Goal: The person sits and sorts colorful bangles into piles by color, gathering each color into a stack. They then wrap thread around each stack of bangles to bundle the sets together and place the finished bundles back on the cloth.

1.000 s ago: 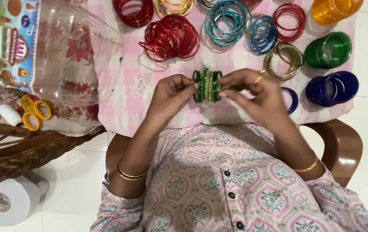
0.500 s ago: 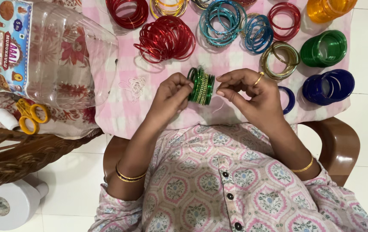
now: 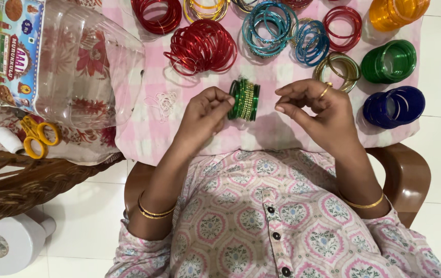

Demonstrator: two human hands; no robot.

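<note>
green-gold bangle stack (image 3: 244, 100) pinched upright in left hand (image 3: 205, 116); right hand (image 3: 319, 108) just beside, fingers curled, holding nothing visible, above pink checked cloth (image 3: 282, 128).

Both hands (image 3: 205, 116) (image 3: 315, 110) raised, fingers pinched

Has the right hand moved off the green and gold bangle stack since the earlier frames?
Yes. The right hand has drawn rightward off the green and gold bangle stack, toward the blue bangles.

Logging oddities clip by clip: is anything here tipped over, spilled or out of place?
The large clear plastic jar lies on its side at the cloth's left edge. A small tangle of white thread sits loose on the pink checked cloth. Bangles look sorted.
</note>
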